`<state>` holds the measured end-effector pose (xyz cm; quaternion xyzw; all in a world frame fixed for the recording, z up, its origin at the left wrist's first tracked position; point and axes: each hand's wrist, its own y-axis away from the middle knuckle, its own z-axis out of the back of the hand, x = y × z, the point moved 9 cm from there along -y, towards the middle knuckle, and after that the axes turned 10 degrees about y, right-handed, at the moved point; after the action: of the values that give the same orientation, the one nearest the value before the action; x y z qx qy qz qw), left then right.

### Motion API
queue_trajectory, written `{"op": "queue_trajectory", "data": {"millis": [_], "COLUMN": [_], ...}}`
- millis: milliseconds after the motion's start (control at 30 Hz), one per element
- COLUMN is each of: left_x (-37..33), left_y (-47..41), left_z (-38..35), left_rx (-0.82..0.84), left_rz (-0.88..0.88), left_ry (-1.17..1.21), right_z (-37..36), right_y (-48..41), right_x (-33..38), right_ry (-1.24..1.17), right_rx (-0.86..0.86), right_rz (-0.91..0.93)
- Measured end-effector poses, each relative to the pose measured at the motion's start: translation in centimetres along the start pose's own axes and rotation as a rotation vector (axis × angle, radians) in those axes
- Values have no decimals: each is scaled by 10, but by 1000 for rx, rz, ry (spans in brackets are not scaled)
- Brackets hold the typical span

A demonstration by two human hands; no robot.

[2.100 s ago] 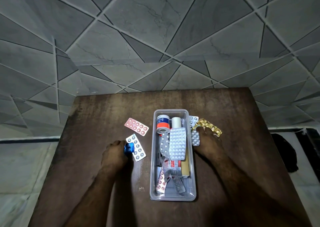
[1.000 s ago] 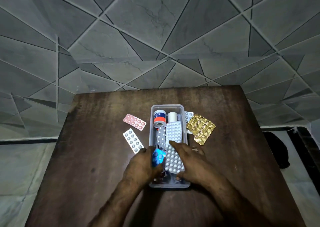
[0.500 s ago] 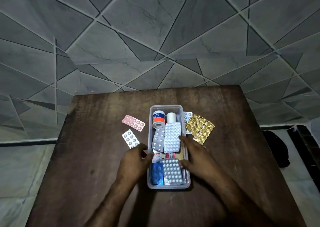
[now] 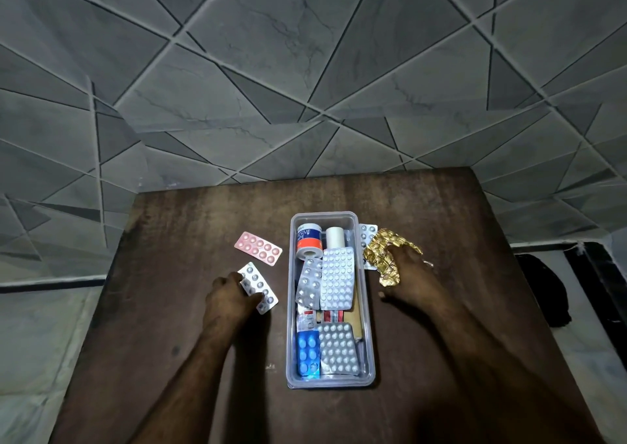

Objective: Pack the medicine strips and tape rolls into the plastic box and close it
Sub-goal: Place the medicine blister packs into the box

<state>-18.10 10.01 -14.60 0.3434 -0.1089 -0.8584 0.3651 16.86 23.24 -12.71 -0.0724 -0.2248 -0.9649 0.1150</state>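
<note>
The clear plastic box (image 4: 290, 308) sits open mid-table, holding an orange-and-white tape roll (image 4: 308, 242), a white roll (image 4: 335, 238), a blue strip (image 4: 308, 350) and several silver strips. Left of the box, my left hand (image 4: 228, 302) grips a silver-white strip (image 4: 258, 287) that lies on the table. A pink strip (image 4: 258, 248) rests further back. Right of the box, my right hand (image 4: 412, 282) closes its fingers on a crumpled gold strip (image 4: 381, 253). A small silver strip (image 4: 367, 232) lies partly under the gold one. No lid is in view.
The dark wooden table (image 4: 441, 358) stands against a grey tiled wall (image 4: 305, 70). A dark object (image 4: 539, 291) lies on the floor off the table's right edge.
Both hands left the box, where they set down a blue strip and a silver strip. The left moved out to the silver-white strip, the right to the gold strip.
</note>
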Motion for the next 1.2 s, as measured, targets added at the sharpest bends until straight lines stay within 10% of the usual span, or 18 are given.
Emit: {"op": "queue_trajectory", "data": {"millis": [367,967,1200], "left_x": [-8,9,22], "left_y": [-10,-16,-16], "left_z": [-9,-11,-15], "left_rx": [-107,-129,-108], "left_rz": [25,281,359], "left_ry": [-30,279,376], "right_z": [-7,26,39], "right_y": [-37,-20,-18], "right_x": [-21,-23,-40], "right_ry": [124,136,-208], "right_rx": [121,-162,-291], "right_rz": [-116,-171,-221]}}
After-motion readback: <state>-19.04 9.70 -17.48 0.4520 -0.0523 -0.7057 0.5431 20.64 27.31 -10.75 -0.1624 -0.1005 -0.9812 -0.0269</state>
